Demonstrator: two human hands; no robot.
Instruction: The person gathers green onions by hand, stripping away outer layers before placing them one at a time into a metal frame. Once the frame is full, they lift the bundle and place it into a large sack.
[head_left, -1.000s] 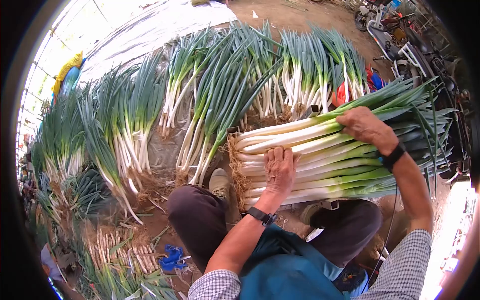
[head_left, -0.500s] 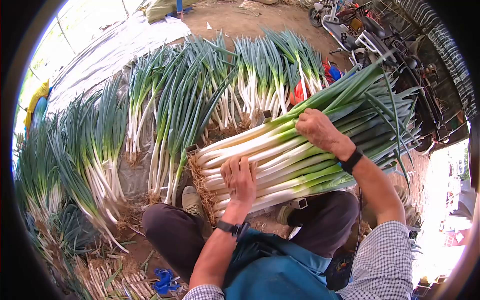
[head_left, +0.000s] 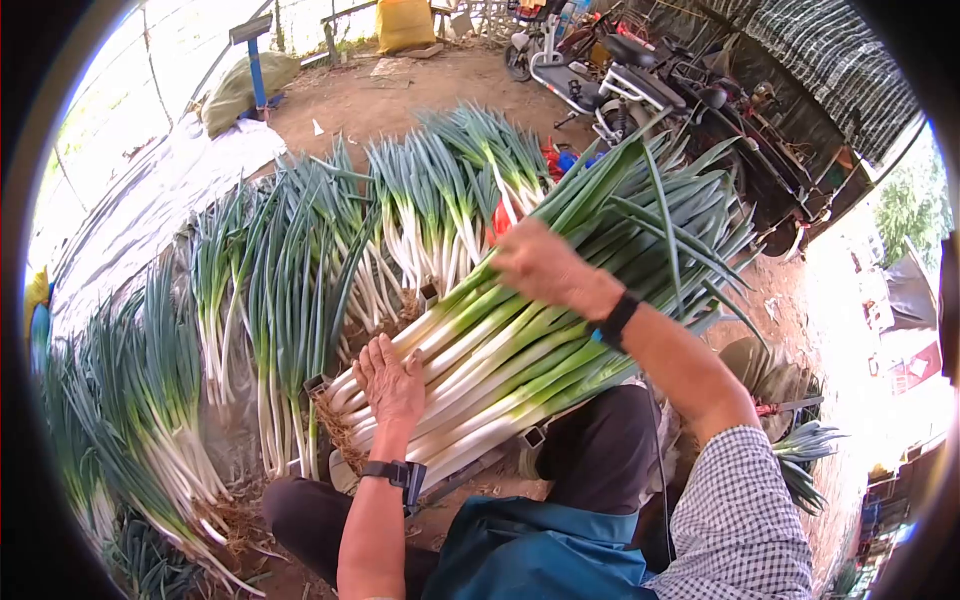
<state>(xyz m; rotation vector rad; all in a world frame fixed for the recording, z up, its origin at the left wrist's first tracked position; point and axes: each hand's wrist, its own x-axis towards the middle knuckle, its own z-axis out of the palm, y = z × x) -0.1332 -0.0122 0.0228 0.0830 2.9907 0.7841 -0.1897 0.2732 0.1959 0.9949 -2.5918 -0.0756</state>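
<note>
A thick bundle of long green onions (head_left: 480,360) lies slantwise in front of me on a frame with square metal tube ends (head_left: 534,437). Its roots point to the lower left and the green leaves to the upper right. My left hand (head_left: 392,382) rests flat on the white stalks near the roots, fingers stretched out. Over the far edge of the bundle, where white turns to green, is my right hand (head_left: 540,265). Motion smears its fingers, and I cannot make out whether it grips a stalk.
More green onions (head_left: 420,200) lie in rows beyond and to the left. A white sheet (head_left: 190,180) spreads at the far left, near a blue post (head_left: 257,75). A scooter (head_left: 600,90) and other vehicles stand at the back right. A yellow sack (head_left: 405,25) sits at the back.
The view has tilted up and shifted right. My left hand has slid toward the far edge of the bundle and flattened out. My right hand has moved along the far edge, now blurred.
</note>
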